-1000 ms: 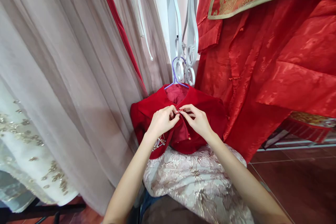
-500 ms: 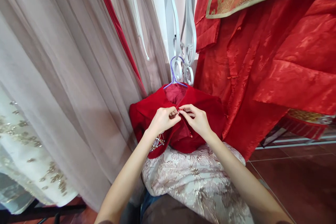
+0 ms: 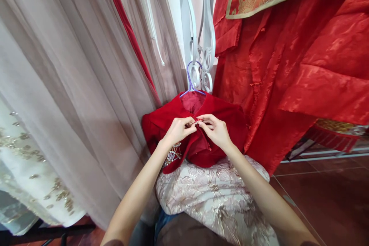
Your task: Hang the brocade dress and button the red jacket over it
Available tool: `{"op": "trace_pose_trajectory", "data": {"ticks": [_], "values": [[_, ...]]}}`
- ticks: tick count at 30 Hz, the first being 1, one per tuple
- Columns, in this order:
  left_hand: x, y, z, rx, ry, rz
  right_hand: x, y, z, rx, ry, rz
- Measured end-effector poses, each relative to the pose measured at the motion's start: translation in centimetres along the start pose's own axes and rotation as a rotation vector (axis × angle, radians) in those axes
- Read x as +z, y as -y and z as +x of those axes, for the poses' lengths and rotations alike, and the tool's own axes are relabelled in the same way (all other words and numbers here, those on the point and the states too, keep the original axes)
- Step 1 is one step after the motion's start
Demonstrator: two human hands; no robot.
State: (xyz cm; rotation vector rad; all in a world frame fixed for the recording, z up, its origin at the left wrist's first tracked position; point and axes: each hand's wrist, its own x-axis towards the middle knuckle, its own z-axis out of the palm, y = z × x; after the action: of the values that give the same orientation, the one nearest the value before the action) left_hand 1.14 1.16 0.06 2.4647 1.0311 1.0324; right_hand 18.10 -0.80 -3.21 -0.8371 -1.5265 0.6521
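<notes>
The left hand and right hand pinch the front of the soft red cloth jacket. Its edges seem to meet there, but fingers hide the spot.

No readable text, label, brand, number or sign on any garment, hanger or metalwork.

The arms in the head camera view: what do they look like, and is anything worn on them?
The left hand and right hand are human, slender, with no gloves, rings or watch visible. Both forearms are uncovered; dark brown edges at the picture's bottom may be short sleeves. No cables or markings show.
</notes>
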Motion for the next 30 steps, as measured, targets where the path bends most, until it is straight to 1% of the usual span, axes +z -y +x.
{"op": "trace_pose_trajectory", "data": {"ticks": [5,7,9,10,12,14,15,17,19,21,25,26,27,28,30], "values": [[-0.1,-0.2,0.2,0.026,0.069,-0.001,-0.2,-0.4,0.4,0.019,0.017,0.029],[-0.1,-0.3,0.2,0.011,0.061,0.007,-0.4,-0.5,0.6,0.02,0.039,0.051],[0.0,-0.2,-0.1,-0.028,0.01,0.01,-0.3,-0.7,0.3,0.021,0.049,0.08],[0.2,-0.1,-0.3,-0.059,-0.033,0.008,-0.2,-0.7,0.0,0.026,0.031,0.092],[0.6,0.0,-0.9,-0.141,-0.138,0.001,0.2,-0.8,-1.0,0.052,-0.059,0.074],[1.4,0.1,-1.6,-0.23,-0.252,-0.008,0.7,-0.9,-2.3,0.087,-0.144,-0.066],[1.8,0.0,-1.9,-0.267,-0.302,-0.022,1.0,-1.0,-3.0,0.104,-0.154,-0.176],[2.7,-0.1,-2.6,-0.32,-0.363,-0.096,1.3,-1.1,-4.1,0.128,-0.11,-0.398],[3.6,-0.3,-3.3,-0.355,-0.367,-0.234,1.2,-1.1,-4.9,0.145,-0.05,-0.519],[4.4,-0.3,-4.1,-0.381,-0.345,-0.391,1.0,-0.9,-5.4,0.175,0.003,-0.473],[5.6,-0.5,-5.9,-0.442,-0.314,-0.658,0.5,0.1,-6.0,0.28,0.188,-0.063],[5.9,-0.6,-6.4,-0.458,-0.304,-0.725,0.5,0.4,-6.2,0.302,0.207,0.007],[6.1,-0.8,-7.0,-0.475,-0.298,-0.792,0.6,0.5,-6.3,0.317,0.193,0.034],[6.4,-1.1,-7.6,-0.494,-0.299,-0.853,0.8,0.6,-6.5,0.323,0.15,0.026],[6.7,-1.6,-8.9,-0.531,-0.346,-0.926,1.2,0.7,-6.8,0.31,0.036,-0.038]]}}
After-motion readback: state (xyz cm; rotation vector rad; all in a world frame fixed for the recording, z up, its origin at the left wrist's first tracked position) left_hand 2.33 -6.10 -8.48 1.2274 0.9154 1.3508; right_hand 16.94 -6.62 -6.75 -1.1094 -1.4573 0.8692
